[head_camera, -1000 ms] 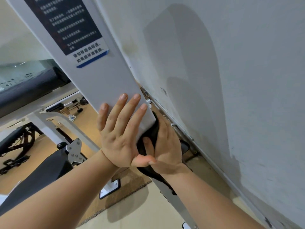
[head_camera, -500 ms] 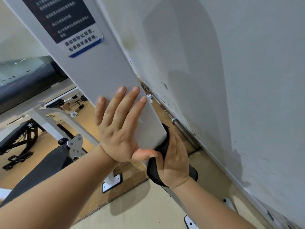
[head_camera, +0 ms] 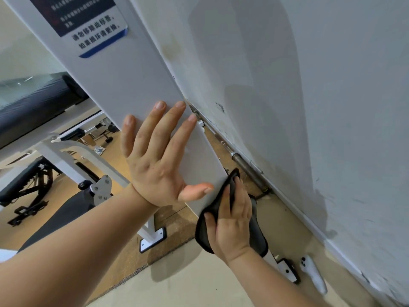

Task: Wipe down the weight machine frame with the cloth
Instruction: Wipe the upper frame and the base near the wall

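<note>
item: weight machine frame [head_camera: 141,94], white upright post. long axis is seen running from upper left, far, to lower right, near, down to a foot plate [head_camera: 287,271] beside the wall [head_camera: 309,107].
left hand [head_camera: 159,160]: fingers straight and spread, laid flat on the front face; nothing is held.
right hand [head_camera: 230,227]: set lower and to the right, fingers curled over the black cloth [head_camera: 257,231], which is pressed round the post's right edge.
the remaining run is judged to lie below the right hand's fingers, along the axis toward the floor; the right hand is the nearer.
</note>
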